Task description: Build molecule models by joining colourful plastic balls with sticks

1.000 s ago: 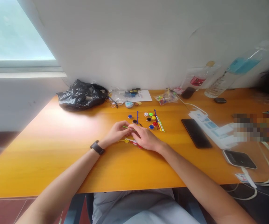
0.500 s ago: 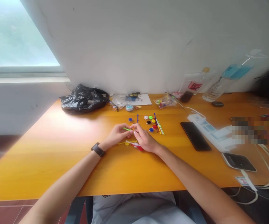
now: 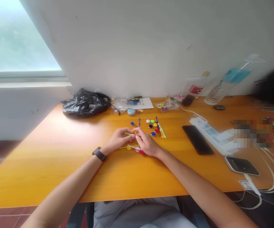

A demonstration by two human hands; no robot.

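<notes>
My left hand (image 3: 118, 140), with a black watch at the wrist, pinches a thin green stick (image 3: 128, 133) over the orange table (image 3: 56, 152). My right hand (image 3: 146, 143) meets it fingertip to fingertip and seems to pinch a small orange piece at the stick's end; what it holds is too small to name. Under both hands lie a yellow stick with a yellow disc (image 3: 128, 147) and red and white pieces (image 3: 139, 150). Just beyond the hands sit several small coloured discs (image 3: 152, 124), a blue stick (image 3: 139, 122) and a bundle of coloured sticks (image 3: 161, 129).
A black plastic bag (image 3: 84, 103) lies at the back left. A paper sheet (image 3: 141, 103), a clear bag of pieces (image 3: 167, 104) and two bottles (image 3: 224, 87) line the wall. To the right are a black phone (image 3: 197, 139), a power strip (image 3: 210, 131), a second device (image 3: 241, 165) and cables.
The camera has tilted up a little, so the table sits lower in view. My hands stay together on the green stick, with the right fingers raised slightly toward its end.
</notes>
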